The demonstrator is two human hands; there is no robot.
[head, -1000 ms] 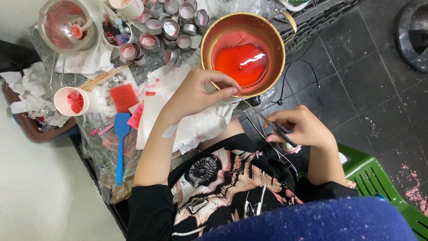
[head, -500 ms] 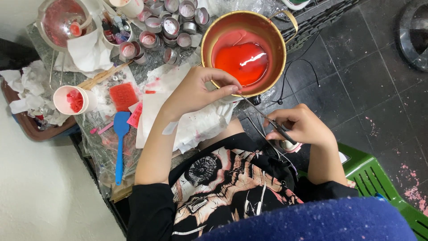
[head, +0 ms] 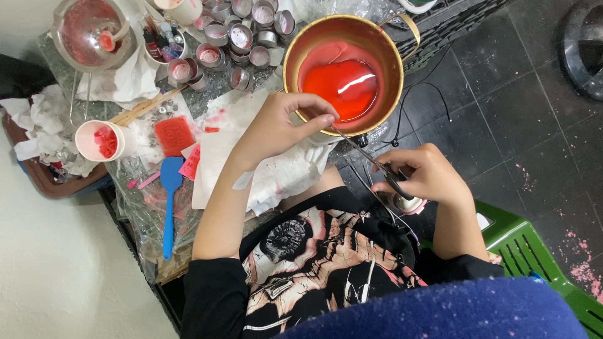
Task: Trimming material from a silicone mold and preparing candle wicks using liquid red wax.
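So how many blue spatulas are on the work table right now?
1. The blue spatula lies on the table's plastic sheet, below the red block and left of the left hand. Clutter may hide others.

Head camera looks steeply down (close) over the worktable [head: 207,100].

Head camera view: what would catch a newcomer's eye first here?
The gold-rimmed pot of glossy red liquid, top centre. Just below it, the left hand pinches something thin at the rim while the right hand holds scissors. A blue spatula lies on the left.
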